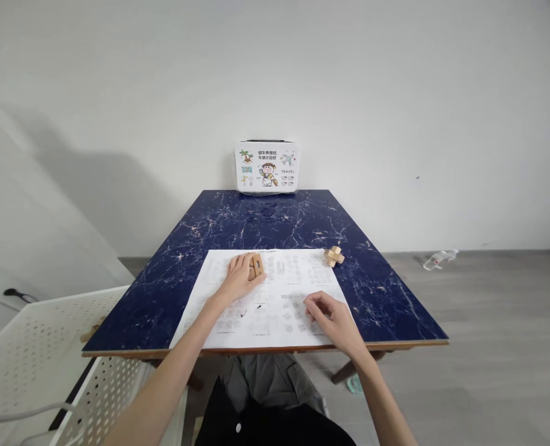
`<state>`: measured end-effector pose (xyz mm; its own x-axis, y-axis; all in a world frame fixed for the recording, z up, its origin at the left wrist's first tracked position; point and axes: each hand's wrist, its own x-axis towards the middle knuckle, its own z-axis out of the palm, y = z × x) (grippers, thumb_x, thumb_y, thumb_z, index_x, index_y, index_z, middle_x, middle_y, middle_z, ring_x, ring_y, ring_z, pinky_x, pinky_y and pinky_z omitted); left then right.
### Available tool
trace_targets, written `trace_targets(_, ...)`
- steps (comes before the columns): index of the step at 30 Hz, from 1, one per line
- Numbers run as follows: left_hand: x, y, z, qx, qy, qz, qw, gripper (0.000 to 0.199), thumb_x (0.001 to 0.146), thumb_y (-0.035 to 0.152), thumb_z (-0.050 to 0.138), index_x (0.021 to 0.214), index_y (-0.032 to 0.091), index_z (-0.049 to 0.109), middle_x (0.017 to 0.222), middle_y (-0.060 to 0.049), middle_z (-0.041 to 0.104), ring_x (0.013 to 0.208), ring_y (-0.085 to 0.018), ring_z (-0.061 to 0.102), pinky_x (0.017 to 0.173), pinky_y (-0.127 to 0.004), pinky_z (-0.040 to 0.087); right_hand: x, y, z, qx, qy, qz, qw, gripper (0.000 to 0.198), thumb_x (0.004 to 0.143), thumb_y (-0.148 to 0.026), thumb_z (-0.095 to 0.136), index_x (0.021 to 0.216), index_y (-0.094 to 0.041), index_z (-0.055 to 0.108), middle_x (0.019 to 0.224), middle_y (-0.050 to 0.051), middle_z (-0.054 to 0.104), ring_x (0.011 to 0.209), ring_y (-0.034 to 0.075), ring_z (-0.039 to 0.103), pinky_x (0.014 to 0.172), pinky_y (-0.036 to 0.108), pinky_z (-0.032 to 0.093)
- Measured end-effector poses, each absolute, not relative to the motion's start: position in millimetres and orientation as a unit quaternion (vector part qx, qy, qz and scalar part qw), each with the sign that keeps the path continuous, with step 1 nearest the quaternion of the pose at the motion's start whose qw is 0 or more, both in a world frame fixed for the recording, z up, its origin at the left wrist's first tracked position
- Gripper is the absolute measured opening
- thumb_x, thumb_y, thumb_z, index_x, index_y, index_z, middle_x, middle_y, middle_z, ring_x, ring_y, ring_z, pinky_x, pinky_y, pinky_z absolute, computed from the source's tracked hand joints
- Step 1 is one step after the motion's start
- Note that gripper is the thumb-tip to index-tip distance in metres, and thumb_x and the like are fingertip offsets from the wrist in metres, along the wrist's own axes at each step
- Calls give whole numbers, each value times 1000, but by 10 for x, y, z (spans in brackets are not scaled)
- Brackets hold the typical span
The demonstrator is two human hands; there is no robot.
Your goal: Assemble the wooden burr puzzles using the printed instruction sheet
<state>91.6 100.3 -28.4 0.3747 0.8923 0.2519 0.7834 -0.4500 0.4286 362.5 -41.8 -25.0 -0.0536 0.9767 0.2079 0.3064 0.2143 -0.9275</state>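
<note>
My left hand (238, 277) rests on the upper left of a printed paper sheet (275, 337), its fingers wrapped round a small brown wooden block (257, 264) with a dark slot in it. Part of the block is hidden by the hand. Over the sheet's right side, my right hand (329, 314) lies with loosely curled fingers, and nothing shows in it. A wooden interlocking burr puzzle (334, 256) stands at the sheet's top right corner, apart from both hands. Two small dark bits or marks (259, 306) appear on the paper between my hands.
The dark blue marbled table (266, 217) carries a white printed case (267, 167) at its far edge, against the wall. A white perforated basket (103, 384) adjoins the table's left side. On the floor to the right lies a clear plastic bottle (440, 259).
</note>
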Motion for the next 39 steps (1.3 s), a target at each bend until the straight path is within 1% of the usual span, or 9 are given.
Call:
trace_targets(8,1343,737,-276,843,455,232,169,66,90,48,69,146,26,44,148,-13,51,140,-37,41,117,-56,32,3631,-400,-268,-512,-631,370,451,40,100,-59,54,90,-22,65,78,4,69,70,22,64,69,32,50)
trace_targets(11,1491,533,-256,856,417,234,195,67,88,49,72,145,26,44,146,-13,52,139,-36,42,116,-55,34,3630,-399,-263,-513,-630,366,454,40,100,-58,54,91,-22,66,77,4,68,70,21,64,69,31,50)
trace_targets(15,1604,243,-216,862,398,227,219,66,89,44,73,145,27,43,147,-11,52,138,-35,42,116,-53,37,3634,-396,-267,-513,-632,365,453,39,100,-58,54,92,-21,66,74,3,68,68,21,63,68,31,49)
trace_targets(19,1602,28,-165,861,382,241,236,68,90,48,73,148,30,41,146,-11,52,140,-34,43,114,-52,41,3640,-390,-281,-507,-632,362,460,42,99,-62,54,92,-21,66,78,4,70,69,21,63,68,31,51)
trace_targets(26,1425,-93,-134,850,414,246,212,87,82,50,81,154,30,35,158,-13,43,150,-38,35,121,-57,35,3642,-384,-290,-511,-629,366,458,45,98,-64,54,90,-22,65,73,3,68,66,21,63,66,31,50)
trace_targets(29,1354,-114,-167,843,428,256,202,81,86,47,78,153,31,37,155,-12,47,147,-38,39,120,-57,37,3643,-386,-295,-515,-629,364,455,41,100,-60,54,90,-22,65,74,2,68,67,21,63,67,31,49)
trace_targets(32,1306,-148,-206,835,440,259,205,74,90,47,73,153,32,37,153,-11,49,145,-36,42,118,-56,39,3634,-385,-306,-519,-637,344,454,33,102,-52,54,93,-22,66,82,3,70,70,21,63,67,30,49)
trace_targets(35,1262,-202,-237,824,453,276,197,71,92,46,72,152,32,36,152,-10,50,145,-35,42,119,-54,39,3606,-377,-326,-523,-665,288,448,24,100,-45,58,102,-23,67,98,7,71,83,23,65,73,33,51)
trace_targets(39,1192,-274,-259,808,476,304,165,67,92,40,72,150,32,38,151,-9,51,143,-33,44,119,-52,39,3561,-366,-367,-524,-704,200,436,26,96,-38,64,118,-25,65,118,11,64,115,31,60,100,44,49)
